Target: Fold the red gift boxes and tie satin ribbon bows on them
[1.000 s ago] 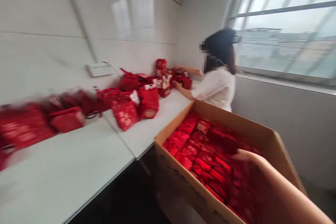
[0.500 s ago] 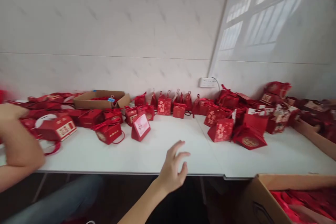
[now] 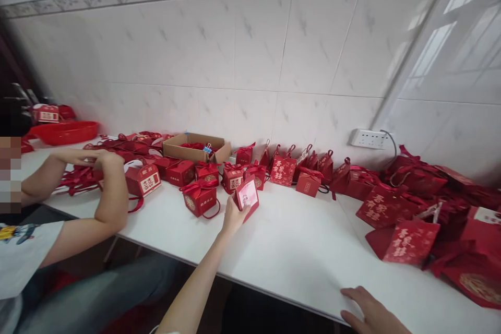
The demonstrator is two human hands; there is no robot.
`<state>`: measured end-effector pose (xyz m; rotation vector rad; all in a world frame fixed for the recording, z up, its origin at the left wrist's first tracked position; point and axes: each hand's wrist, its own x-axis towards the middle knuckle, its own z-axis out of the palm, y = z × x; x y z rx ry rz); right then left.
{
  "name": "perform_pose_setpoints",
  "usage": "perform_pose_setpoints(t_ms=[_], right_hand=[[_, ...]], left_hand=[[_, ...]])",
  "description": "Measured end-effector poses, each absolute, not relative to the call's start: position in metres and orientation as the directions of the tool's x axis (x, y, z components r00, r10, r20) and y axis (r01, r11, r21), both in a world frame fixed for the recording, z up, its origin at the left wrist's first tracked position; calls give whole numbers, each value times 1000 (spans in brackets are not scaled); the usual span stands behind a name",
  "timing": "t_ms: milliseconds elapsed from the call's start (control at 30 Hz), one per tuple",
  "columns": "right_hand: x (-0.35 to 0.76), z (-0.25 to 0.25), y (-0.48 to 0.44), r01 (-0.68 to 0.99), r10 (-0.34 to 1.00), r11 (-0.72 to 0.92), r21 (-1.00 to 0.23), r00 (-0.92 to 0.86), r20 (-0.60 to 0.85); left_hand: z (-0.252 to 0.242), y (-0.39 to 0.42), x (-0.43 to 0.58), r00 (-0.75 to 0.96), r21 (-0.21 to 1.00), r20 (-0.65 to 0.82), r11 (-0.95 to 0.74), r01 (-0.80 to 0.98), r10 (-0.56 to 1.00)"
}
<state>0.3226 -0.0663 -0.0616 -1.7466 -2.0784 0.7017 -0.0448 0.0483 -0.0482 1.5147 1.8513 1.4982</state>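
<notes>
My left hand (image 3: 234,216) is closed around a small red gift box (image 3: 248,195) with a pink printed front, its fingers and thumb on either side. The box leans at an angle on the white table, or just above it; I cannot tell which. At the table's front edge, lower right, my right hand (image 3: 366,308) lies palm down with fingers apart and nothing in it. Left of the held box sits a red box with a ribbon bow (image 3: 199,198) and a cord loop.
Several red gift boxes (image 3: 283,169) line the wall side. A cardboard tray (image 3: 176,152) with a blue clip stands behind them. More red boxes (image 3: 409,242) crowd the right. At left, a co-worker's arm (image 3: 111,193) rests on the white table (image 3: 297,240) near a red basin (image 3: 66,133).
My left hand has reached forward and taken hold of the pink-fronted box. My right hand has come into view at lower right. The view has turned left.
</notes>
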Motion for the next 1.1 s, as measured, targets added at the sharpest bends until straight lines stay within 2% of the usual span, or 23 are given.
perform_pose_setpoints(t_ms=[133,233,300,400,600,767,967,1100], right_hand=[[297,-71,-57,796,982,182,-578,-172,72],[284,-81,-54,831,967,133,-539,9,253],[278,-89,-54,856,912,113,-504,112,395],[272,-100,-57,869,836,161,-468,132,533],[269,-106,-50,899,823,158,-408,108,558],[266,-105,-43,932,821,128,-338,92,564],[265,-98,-47,916,806,152,-371,103,583],[273,-100,-54,892,820,215,-397,56,570]], left_hand=[[-53,67,-16,-249,839,337,-169,518,908],[-57,82,13,-122,818,338,-227,528,933],[-59,96,29,-103,803,336,-228,550,936],[-59,124,43,-169,779,334,-170,604,928],[-64,168,47,-339,727,351,-25,686,873],[-75,174,48,-376,700,417,-29,713,828],[-88,157,51,-292,659,459,-102,745,839],[-95,110,47,-94,583,469,-228,780,878]])
